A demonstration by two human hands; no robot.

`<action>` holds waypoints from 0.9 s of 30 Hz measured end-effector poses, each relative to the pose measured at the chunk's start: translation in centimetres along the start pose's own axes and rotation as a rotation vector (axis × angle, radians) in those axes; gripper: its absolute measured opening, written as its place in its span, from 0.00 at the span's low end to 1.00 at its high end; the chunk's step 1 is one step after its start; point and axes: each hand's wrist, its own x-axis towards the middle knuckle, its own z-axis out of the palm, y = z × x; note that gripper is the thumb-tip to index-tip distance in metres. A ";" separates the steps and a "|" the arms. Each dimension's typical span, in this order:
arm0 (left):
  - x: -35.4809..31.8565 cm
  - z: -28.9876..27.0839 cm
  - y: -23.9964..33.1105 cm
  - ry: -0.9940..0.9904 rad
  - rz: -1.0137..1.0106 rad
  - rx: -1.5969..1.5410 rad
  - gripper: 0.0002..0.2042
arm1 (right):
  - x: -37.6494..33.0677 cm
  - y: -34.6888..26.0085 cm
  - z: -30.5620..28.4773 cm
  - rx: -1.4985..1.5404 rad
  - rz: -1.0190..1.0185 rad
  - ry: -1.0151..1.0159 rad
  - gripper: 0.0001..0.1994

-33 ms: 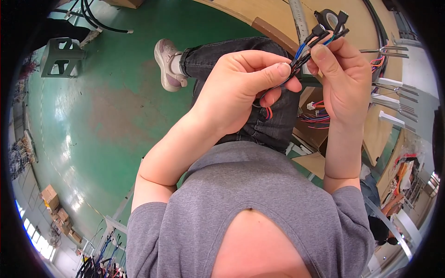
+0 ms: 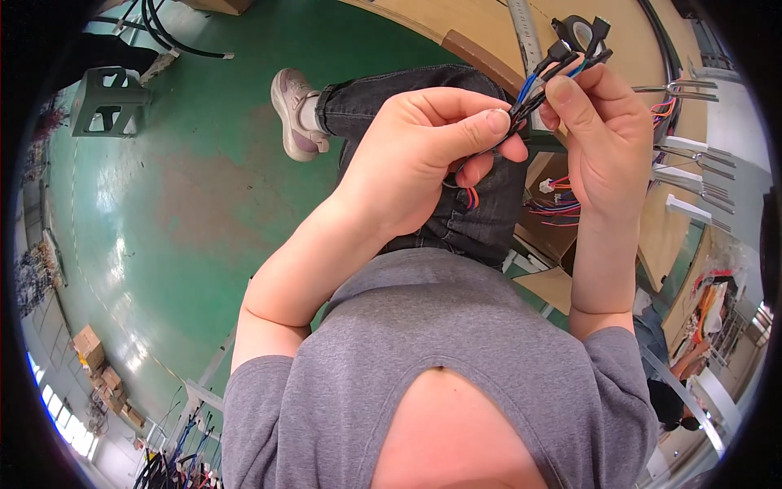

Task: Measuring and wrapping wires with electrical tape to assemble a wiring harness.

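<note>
- Moved since the earlier frame: very little; the connector ends at the top of the wire bundle [image 2: 524, 116] sit a trace further left and higher, both hands otherwise matching in place.
- Left hand [image 2: 419, 155]: thumb and forefinger pinched together on the wire bundle, remaining fingers curled beneath it.
- Right hand [image 2: 604, 138]: thumb and fingertips closed on the same bundle, nearer the connector ends, just beside the left hand's grip.
- Wire bundle: one, black and blue strands, held in the air between the two hands, above the thigh and the near edge of the bench [image 2: 635, 53].
- Black connectors [image 2: 559, 53]: several, at the bundle's upper end, fanned apart beyond the right fingertips.
- Red wire ends [image 2: 472, 198]: showing below the left hand; whether they belong to the bundle cannot be told.
- Tape roll [image 2: 576, 33]: black with pale core, on the bench, partly behind the connectors.
- Metal ruler [image 2: 525, 37]: on the bench, left of the tape roll.
- Metal prongs [image 2: 688, 88]: in pairs, right of the right hand.
- Loose wires [image 2: 554, 210]: red and dark, with white connectors, below the bench edge, left of the right wrist.
- Stool [image 2: 114, 102]: grey-green, on the green floor [image 2: 212, 179], far left.
</note>
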 end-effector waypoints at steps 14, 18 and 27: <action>0.3 0.0 1.4 -0.154 -0.192 0.061 0.09 | -0.3 -0.1 0.2 -0.016 -0.023 0.041 0.07; 0.3 -0.2 1.1 -0.150 -0.195 0.006 0.09 | -0.1 -0.1 0.0 0.132 0.090 -0.012 0.06; 0.2 -0.2 1.1 -0.140 -0.178 0.027 0.09 | 0.2 0.1 0.0 0.270 0.154 -0.041 0.06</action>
